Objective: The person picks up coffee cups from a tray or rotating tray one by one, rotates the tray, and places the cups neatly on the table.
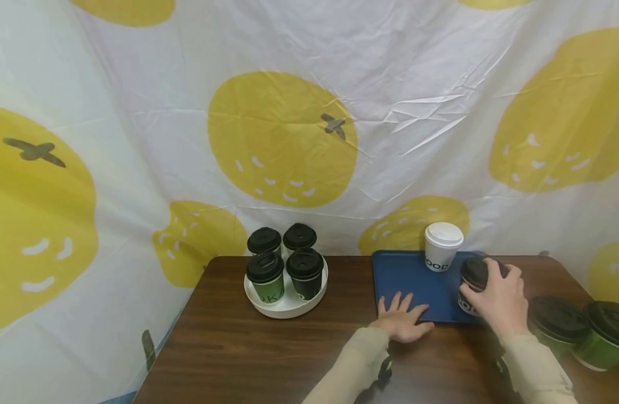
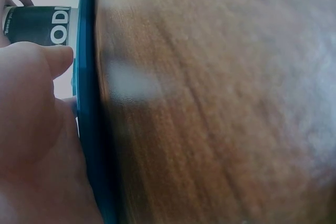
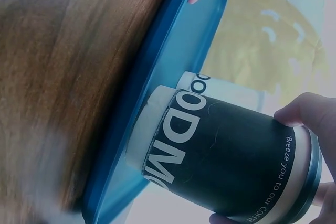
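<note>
My right hand (image 1: 502,294) grips a black paper coffee cup (image 3: 226,156) from above, around its dark lid (image 1: 475,273). The cup is at the front right of a blue tray (image 1: 405,275); in the right wrist view its white base sits at the tray surface. Fingers spread, my left hand (image 1: 401,322) lies over the tray's front left edge and holds nothing. Behind the gripped cup, a white cup (image 1: 443,247) with a white lid stands upright at the back of the tray.
On the left a round white dish (image 1: 289,308) bears several lidded cups, green (image 1: 269,289) and black (image 1: 307,283) among them. Two green cups with dark lids (image 1: 604,345) stand right of my right hand. A fruit-printed cloth (image 1: 284,140) hangs behind the brown table (image 1: 213,348).
</note>
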Motion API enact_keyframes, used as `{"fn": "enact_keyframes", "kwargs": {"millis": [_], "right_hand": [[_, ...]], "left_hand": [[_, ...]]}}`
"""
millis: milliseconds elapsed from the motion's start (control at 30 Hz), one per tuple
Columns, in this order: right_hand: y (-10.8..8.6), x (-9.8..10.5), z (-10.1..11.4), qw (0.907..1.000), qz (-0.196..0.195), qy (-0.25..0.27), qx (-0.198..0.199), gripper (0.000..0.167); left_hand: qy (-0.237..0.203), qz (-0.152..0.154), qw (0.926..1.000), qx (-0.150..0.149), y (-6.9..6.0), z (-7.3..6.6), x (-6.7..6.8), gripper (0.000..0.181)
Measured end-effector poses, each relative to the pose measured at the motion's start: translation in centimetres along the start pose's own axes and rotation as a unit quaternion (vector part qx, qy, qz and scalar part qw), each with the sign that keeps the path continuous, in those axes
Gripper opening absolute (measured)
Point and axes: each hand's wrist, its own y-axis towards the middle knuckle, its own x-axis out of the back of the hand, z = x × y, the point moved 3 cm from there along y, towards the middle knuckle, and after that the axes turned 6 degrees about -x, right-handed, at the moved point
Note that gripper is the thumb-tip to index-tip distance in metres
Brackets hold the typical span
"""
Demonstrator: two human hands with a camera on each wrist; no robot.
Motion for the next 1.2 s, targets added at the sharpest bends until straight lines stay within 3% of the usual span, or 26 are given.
{"fn": "enact_keyframes", "kwargs": {"millis": [333, 600, 900, 1200], "right_hand": [[-0.9, 0.6, 0.0, 0.9999, -0.009, -0.002, 0.015, 0.076], [-1.6, 1.2, 0.0, 0.9998, -0.002, -0.007, 0.017, 0.078], [-2.4, 1.6, -0.1, 0.9997, -0.006, -0.008, 0.020, 0.076], [-3.3, 1.7, -0.5, 0.9993, -0.014, -0.007, 0.035, 0.075]], "left_hand": [[-0.008, -0.015, 0.9999, -0.002, -2.5, -1.2, 1.5, 0.058], [-0.010, -0.015, 0.9998, -0.002, -2.4, -1.1, 1.5, 0.058], [-0.006, -0.007, 1.0000, 0.002, -1.2, -0.7, 0.9, 0.059], [-0.002, -0.014, 0.9999, 0.001, -2.0, -1.2, 1.2, 0.058]]}}
